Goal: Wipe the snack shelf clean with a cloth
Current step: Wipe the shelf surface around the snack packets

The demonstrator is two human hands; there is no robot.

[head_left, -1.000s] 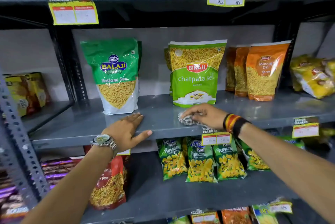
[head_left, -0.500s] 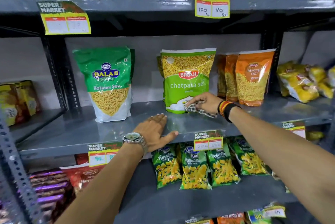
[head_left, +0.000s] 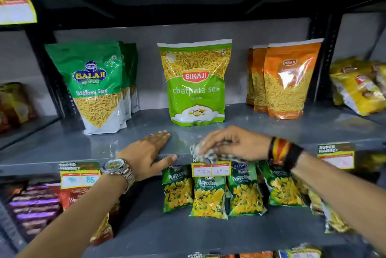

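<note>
The grey metal snack shelf [head_left: 62,147] runs across the middle of the view. My right hand [head_left: 234,142] presses a crumpled checked cloth [head_left: 201,154] onto the shelf's front edge, just in front of the green Bikaji chatpata sev bag [head_left: 196,84]. The cloth is mostly hidden under my fingers. My left hand [head_left: 148,153], with a metal watch at the wrist, lies flat on the shelf's front edge a little to the left, fingers spread, thumb over the lip.
Green Balaji bags [head_left: 94,86] stand at the shelf's left, orange Bikaji bags [head_left: 286,80] at its right. Price tags [head_left: 211,170] hang from the front edge. Puffcorn packs [head_left: 208,197] fill the shelf below; another shelf is close overhead.
My right hand has drawn the cloth from the base of the chatpata sev bag forward to the shelf's front edge. My left hand stays flat on the shelf. The camera has moved closer.
</note>
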